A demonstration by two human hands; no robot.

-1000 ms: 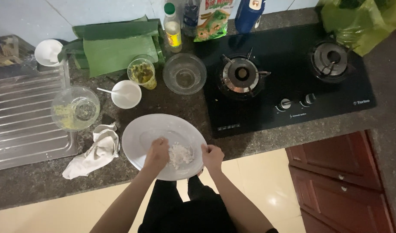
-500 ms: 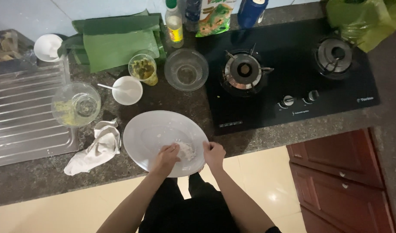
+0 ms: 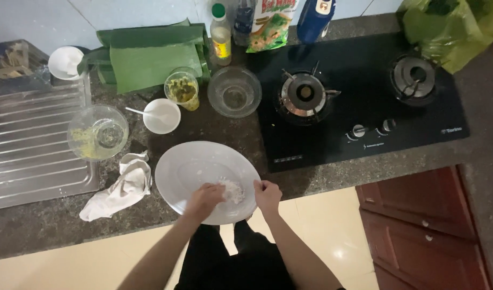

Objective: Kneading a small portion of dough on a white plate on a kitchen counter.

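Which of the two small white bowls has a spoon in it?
The small white bowl just above the big plate; the corner bowl beside the banana leaves has no spoon.

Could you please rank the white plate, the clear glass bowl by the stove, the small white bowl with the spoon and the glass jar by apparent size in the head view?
1. White plate, clearly largest.
2. Clear glass bowl.
3. Small white bowl.
4. Glass jar, close to the white bowl, so this order is unsure.
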